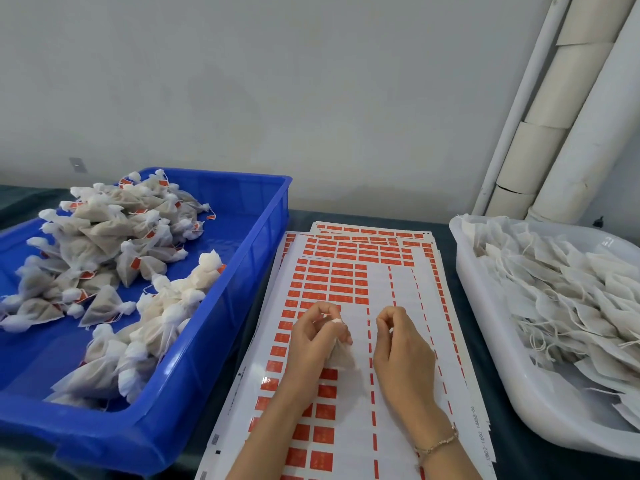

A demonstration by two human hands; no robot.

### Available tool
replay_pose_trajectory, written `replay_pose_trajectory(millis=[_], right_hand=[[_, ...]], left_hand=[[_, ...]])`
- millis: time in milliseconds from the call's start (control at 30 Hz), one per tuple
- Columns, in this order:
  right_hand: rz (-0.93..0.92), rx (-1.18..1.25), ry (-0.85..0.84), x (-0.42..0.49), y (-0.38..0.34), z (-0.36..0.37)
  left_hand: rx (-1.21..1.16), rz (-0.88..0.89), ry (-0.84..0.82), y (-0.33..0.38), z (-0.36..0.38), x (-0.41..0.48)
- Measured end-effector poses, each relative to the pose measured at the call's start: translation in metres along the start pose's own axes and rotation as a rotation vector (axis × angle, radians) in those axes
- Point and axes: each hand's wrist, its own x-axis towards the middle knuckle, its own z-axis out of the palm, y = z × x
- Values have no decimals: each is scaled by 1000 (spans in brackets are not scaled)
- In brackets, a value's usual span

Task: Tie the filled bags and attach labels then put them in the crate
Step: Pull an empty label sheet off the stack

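Note:
My left hand (313,337) grips a small filled white mesh bag (341,355) by its gathered neck, above the label sheets. My right hand (401,348) hovers just to its right with fingertips curled together, pinching what looks like the bag's thin string; the string itself is barely visible. Under both hands lie stacked white sheets of red labels (332,282), many spots peeled bare. The blue crate (239,271) at the left holds several tied bags with red labels (104,244).
A white tub (485,323) at the right holds several flat untied bags with strings (571,299). Cardboard tubes and white pipes (554,116) lean on the wall at the back right. The table has a dark cloth cover.

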Motion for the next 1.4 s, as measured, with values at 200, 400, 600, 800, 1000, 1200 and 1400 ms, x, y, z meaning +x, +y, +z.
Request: replay_pose_trajectory(millis=[200,400,600,800,1000,1200,1400], right_hand=[[24,196,-142,18,4,1],[132,173,-421,80,23,1],[93,-179,-698,90,47,11],[41,-253,-838,102,57,8],[1,-286,-844,103,62,9],[5,-277,-795,96,64,10],[-14,-285,-774,93,58,10]], left_hand=[[60,-31,194,0,-6,12],[432,43,324,6,4,53],[814,168,153,-7,22,82],[1190,112,-17,-18,15,97],[1131,33,-279,-19,4,99],[1149,22,-311,-22,5,102],[1106,-13,-313,-22,4,108]])
